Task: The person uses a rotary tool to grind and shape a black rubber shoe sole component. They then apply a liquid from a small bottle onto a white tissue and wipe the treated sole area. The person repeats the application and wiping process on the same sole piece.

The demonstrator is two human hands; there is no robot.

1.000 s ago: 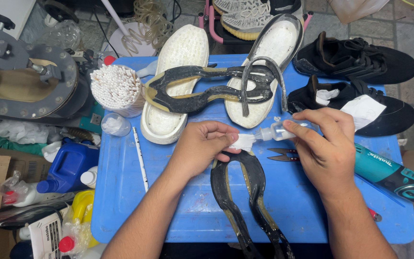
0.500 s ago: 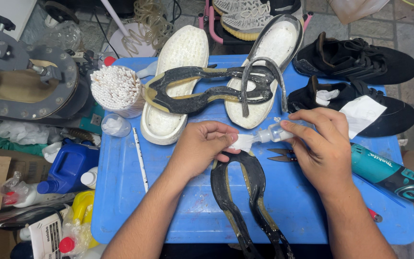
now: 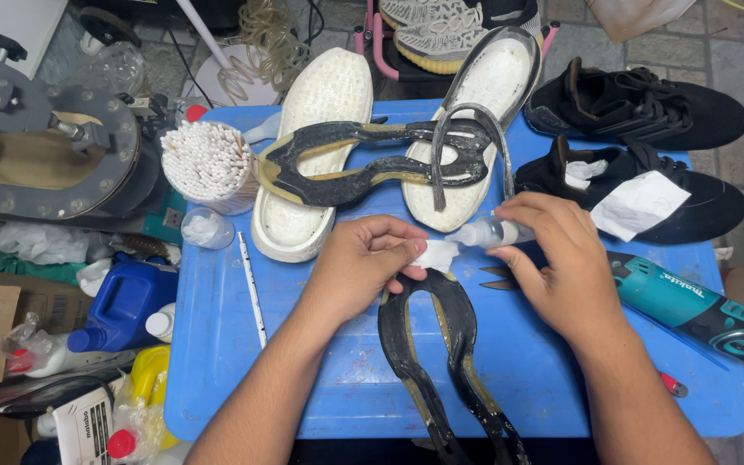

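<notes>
Head cam: my left hand (image 3: 362, 269) fingers pinching a white wipe (image 3: 435, 255) onto the black outsole (image 3: 441, 344) near tabletop (image 3: 217, 344) centre; right hand (image 3: 561, 267) fingers wrapped round a small clear bottle (image 3: 486, 232), nozzle just beside the wipe.

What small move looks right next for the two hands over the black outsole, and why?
Probably a slight tilt and squeeze of the small clear bottle in the right hand. Its nozzle already points at the white pad pinched by the left hand just above the black outsole, and the pad still looks white.
</notes>
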